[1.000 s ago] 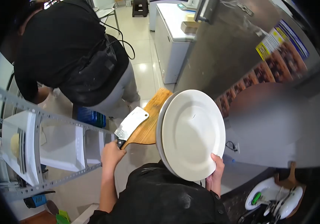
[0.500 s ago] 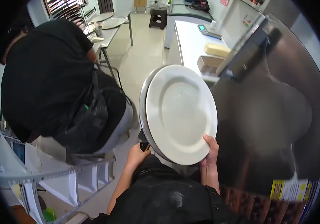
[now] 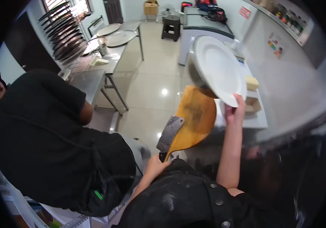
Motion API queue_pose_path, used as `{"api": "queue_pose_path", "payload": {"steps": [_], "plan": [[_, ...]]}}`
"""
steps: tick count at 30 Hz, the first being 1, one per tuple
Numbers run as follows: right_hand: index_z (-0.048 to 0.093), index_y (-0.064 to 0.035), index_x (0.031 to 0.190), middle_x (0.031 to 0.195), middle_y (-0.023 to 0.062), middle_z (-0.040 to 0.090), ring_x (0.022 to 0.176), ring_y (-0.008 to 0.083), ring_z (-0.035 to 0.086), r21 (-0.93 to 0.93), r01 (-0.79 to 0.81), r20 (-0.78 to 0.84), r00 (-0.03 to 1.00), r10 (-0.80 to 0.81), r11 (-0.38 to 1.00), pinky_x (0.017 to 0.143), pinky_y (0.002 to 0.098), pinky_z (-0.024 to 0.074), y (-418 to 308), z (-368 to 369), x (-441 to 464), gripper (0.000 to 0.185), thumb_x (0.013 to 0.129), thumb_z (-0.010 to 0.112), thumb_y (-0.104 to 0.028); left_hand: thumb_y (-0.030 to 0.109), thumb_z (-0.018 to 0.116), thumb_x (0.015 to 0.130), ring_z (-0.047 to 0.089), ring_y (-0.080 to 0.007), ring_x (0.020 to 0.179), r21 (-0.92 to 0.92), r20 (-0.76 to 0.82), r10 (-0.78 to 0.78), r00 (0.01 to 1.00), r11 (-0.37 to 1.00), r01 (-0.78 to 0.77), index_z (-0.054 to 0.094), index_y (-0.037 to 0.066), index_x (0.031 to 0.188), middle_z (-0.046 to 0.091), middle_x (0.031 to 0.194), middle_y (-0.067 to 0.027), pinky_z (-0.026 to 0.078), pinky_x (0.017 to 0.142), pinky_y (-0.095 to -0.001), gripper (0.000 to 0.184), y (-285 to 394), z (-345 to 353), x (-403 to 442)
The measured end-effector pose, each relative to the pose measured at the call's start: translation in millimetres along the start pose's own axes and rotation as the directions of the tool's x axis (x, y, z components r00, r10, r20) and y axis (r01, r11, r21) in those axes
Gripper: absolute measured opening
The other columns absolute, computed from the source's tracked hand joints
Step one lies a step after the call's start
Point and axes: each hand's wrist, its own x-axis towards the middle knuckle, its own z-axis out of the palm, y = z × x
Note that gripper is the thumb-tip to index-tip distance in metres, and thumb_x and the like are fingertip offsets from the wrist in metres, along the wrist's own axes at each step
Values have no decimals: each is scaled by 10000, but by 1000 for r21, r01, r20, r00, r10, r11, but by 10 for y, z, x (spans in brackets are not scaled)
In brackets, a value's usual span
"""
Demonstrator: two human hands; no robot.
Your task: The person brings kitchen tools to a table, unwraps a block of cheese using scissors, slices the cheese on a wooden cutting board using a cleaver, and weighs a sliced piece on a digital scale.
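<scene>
My right hand (image 3: 236, 109) grips the lower edge of a white oval-looking plate (image 3: 220, 66), held up and tilted in front of me. A shiny grey metal piece (image 3: 195, 78) shows behind the plate's left side; most of it is hidden. Low in the middle, my left hand (image 3: 157, 166) is closed around two handles together. One belongs to a round wooden pizza peel (image 3: 195, 117) with a dark stain, the other to a broad-bladed cleaver (image 3: 171, 132) with a black handle. The peel's top passes behind the plate.
A co-worker in black (image 3: 45, 136) bends over close on my left. Beyond stands a steel table (image 3: 113, 62) with round trays (image 3: 121, 38). To my right, a white counter (image 3: 260, 117) carries a box (image 3: 252, 105) and a yellowish block (image 3: 251, 82). A dark stool (image 3: 171, 28) stands farther off.
My right hand has lifted the plate up and to the right, away from my left hand. The wooden peel and cleaver blade, hidden before behind the plate, now show. My view has shifted.
</scene>
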Motion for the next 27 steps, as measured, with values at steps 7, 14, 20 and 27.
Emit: {"api": "queue_pose_path", "payload": {"steps": [7, 14, 20, 27], "plan": [[556, 3, 871, 826, 95, 605, 716, 188, 620, -61, 97, -223, 969, -108, 993, 596, 260, 533, 78, -122, 1528, 125, 750, 579, -23, 166, 713, 670, 588, -156, 592, -84, -88, -136, 987, 988, 128, 591, -26, 983, 603, 674, -84, 459, 569, -299, 387, 225, -84, 822], [554, -10, 790, 756, 77, 588, 616, 164, 581, -32, 103, -289, 951, -108, 994, 559, 255, 503, 568, -21, 2942, 57, 742, 583, -2, 178, 704, 601, 617, -404, 814, 101, -351, -233, 907, 953, 284, 597, -30, 1015, 627, 826, -253, 486, 678, -424, 475, 560, -635, 1820], [551, -7, 793, 731, 75, 586, 602, 159, 575, -35, 159, -333, 929, -162, 987, 553, 255, 498, 845, 2, 3500, 61, 747, 590, 1, 138, 679, 601, 600, -397, 777, 347, -324, -113, 939, 909, 229, 592, -11, 989, 619, 804, -230, 479, 682, -402, 425, 593, -1196, 3030], [566, 7, 893, 813, 95, 618, 658, 179, 613, -106, 362, -463, 806, -368, 926, 590, 276, 524, 127, -145, 3844, 127, 771, 595, -12, 123, 656, 610, 580, -386, 812, 549, 45, 113, 993, 828, -119, 594, 48, 1021, 617, 822, -198, 475, 703, -404, 423, 1748, -1048, 5045]]}}
